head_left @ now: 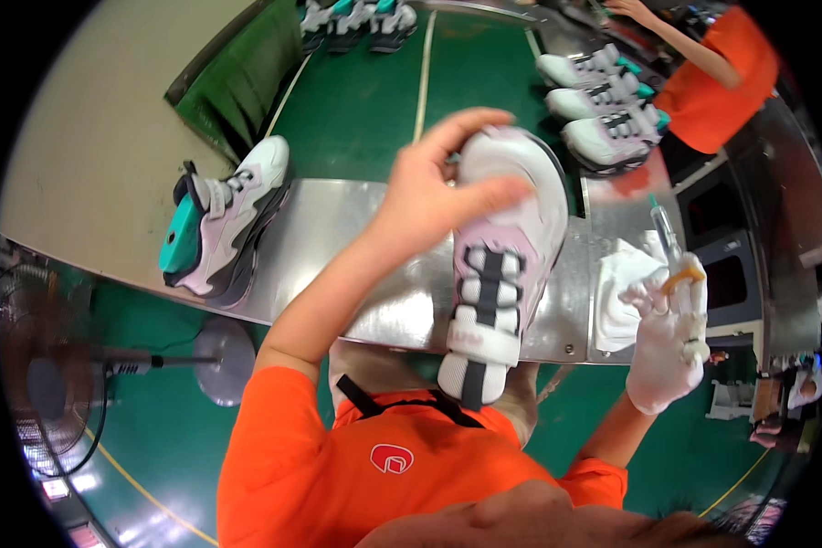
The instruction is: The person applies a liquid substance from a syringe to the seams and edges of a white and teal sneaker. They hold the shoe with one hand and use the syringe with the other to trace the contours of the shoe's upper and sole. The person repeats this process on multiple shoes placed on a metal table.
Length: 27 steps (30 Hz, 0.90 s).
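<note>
My left hand (426, 187) grips a white and lilac sneaker (498, 274) at its toe, thumb across the upper and fingers round the far side. Its black laces and strap face up, and the heel end points toward my body. In a white glove, my right hand (669, 342) is raised at the right, closed round a clear syringe (664, 233) with a green tip pointing away from me. Something yellow-orange shows at its fingers. Beside that hand lies a folded white cloth (619, 297). A matching sneaker (233, 224) with a teal last inside stands to the left.
A metal ledge (324, 242) runs before me, with a green conveyor surface (365, 110) beyond. Several sneakers with teal lasts (612, 137) stand at the right, others (361, 23) far off. A person in orange (721, 82) works at upper right. A fan (46, 393) stands at left.
</note>
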### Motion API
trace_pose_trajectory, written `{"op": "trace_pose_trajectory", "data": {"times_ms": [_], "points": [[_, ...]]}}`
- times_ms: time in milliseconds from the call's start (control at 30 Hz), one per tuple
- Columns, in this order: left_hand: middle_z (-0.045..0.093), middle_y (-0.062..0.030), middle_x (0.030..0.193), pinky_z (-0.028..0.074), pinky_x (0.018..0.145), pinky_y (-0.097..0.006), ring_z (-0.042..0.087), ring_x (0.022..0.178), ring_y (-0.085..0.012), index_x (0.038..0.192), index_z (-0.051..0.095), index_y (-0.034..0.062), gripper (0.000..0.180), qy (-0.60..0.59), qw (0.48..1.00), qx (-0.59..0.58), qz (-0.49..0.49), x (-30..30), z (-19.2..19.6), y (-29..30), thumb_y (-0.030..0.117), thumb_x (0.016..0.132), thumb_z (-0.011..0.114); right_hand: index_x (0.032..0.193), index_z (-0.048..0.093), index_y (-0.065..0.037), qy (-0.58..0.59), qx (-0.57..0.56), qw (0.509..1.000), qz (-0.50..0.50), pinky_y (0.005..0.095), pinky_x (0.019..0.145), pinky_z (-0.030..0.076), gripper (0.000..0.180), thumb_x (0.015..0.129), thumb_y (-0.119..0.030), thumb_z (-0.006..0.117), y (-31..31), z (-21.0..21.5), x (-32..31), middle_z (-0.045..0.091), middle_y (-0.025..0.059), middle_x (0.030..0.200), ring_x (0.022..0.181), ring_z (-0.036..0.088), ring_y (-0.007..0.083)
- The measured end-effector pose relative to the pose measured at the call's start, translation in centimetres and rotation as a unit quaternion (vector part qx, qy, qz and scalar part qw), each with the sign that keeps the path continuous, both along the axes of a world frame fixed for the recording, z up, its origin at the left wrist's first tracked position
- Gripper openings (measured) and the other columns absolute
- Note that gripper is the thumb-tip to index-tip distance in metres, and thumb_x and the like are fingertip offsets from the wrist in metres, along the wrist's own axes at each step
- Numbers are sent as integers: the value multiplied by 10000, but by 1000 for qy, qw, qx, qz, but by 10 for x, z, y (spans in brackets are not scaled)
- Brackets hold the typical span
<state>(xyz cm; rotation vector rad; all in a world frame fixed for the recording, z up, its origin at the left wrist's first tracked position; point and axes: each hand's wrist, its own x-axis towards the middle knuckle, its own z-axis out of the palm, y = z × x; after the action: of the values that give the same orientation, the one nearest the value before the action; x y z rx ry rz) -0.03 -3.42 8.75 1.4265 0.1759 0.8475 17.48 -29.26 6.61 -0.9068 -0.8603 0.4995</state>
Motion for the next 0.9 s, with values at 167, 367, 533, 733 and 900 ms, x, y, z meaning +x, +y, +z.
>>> {"op": "trace_pose_trajectory", "data": {"times_ms": [167, 367, 533, 733, 900], "points": [[697, -85, 1031, 530, 853, -306, 669, 938, -160, 1152, 646, 49, 571, 123, 975, 171, -70, 24, 31, -57, 220, 659, 878, 1437, 369, 47, -116, -9, 967, -227, 447, 913, 504, 702, 914, -378, 564, 2, 44, -25, 582, 188, 1186, 1011, 651, 333], [710, -126, 991, 550, 787, -333, 706, 890, -240, 1057, 673, 38, 515, 98, 949, 295, -44, 43, 36, -107, 291, 646, 851, 1372, 429, 36, -110, -50, 918, -377, 347, 888, 539, 524, 882, -56, 590, -12, 88, -42, 581, 153, 1161, 1007, 657, 256], [699, -151, 938, 540, 759, -370, 686, 861, -303, 1022, 667, 22, 500, 57, 926, 374, 7, 51, 27, -137, 304, 645, 836, 1404, 389, 13, -201, -132, 875, -421, 309, 870, 528, 756, 773, -73, 795, -5, 104, -49, 560, 145, 1204, 1041, 627, 190], [667, -138, 862, 531, 709, -420, 658, 826, -319, 957, 639, 42, 429, 36, 896, 442, 29, 52, 18, -155, 316, 673, 808, 1366, 438, -65, -447, -291, 687, -494, 325, 817, 544, 692, 782, -170, 794, 15, 101, -46, 587, 124, 1105, 875, 670, 183], [662, -138, 862, 525, 703, -407, 654, 811, -318, 956, 638, 33, 438, 22, 895, 443, 42, 60, 20, -155, 300, 662, 824, 1363, 434, -71, -395, -385, 690, -468, 326, 821, 548, 661, 795, -139, 765, 14, 103, -25, 557, 144, 1186, 899, 697, 190]]}}
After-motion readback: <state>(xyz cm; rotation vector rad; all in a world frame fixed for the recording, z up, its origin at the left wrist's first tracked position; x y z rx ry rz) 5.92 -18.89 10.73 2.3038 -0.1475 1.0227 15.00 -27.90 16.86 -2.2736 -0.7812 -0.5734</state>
